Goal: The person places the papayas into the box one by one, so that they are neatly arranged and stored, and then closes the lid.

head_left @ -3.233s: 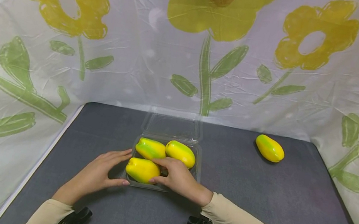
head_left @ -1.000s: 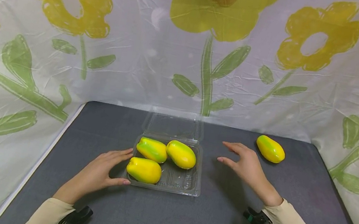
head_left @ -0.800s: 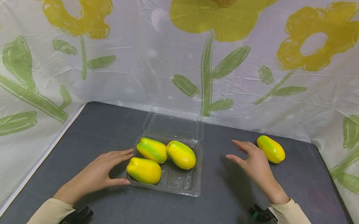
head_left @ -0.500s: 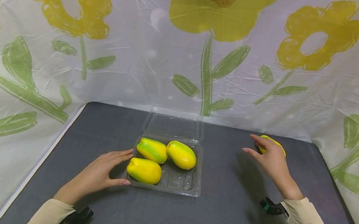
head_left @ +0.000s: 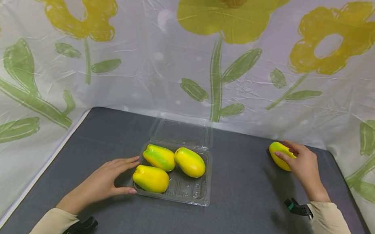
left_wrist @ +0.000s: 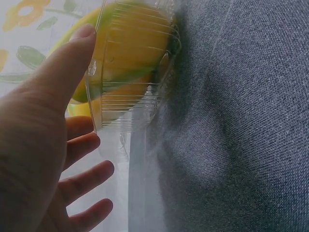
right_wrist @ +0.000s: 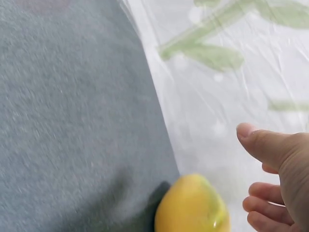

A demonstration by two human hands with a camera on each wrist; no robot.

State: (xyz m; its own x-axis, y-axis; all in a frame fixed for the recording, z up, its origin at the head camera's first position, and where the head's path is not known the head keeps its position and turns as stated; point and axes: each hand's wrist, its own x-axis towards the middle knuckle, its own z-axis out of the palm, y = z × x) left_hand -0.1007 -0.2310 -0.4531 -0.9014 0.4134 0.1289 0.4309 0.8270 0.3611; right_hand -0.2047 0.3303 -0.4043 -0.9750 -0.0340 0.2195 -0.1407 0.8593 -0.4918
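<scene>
My left hand [head_left: 100, 181] rests at the left edge of a clear plastic clamshell box [head_left: 207, 196], thumb and fingers spread along its rim. Inside lie three yellow-green papayas: one at the back left [head_left: 159, 157], one at the back right [head_left: 190, 162] and one at the front left [head_left: 150, 179]. In the left wrist view, my thumb lies at the box's ridged wall [left_wrist: 128, 99]. My right hand [head_left: 303, 166] hovers at a fourth papaya [head_left: 278, 155] at the table's back right, partly covering it. The right wrist view shows its fingers parted and apart from that papaya [right_wrist: 190, 208].
The box's transparent lid [head_left: 182, 131] stands folded back behind it. A dark grey cloth covers the table [head_left: 228, 230]. A white curtain with printed flowers [head_left: 140, 44] hangs behind and at both sides. Each wrist wears a black band [head_left: 297, 208].
My right hand has left the papayas in the box and travelled right and back to the lone papaya. The left hand stays at the box; the papayas there lie almost as before.
</scene>
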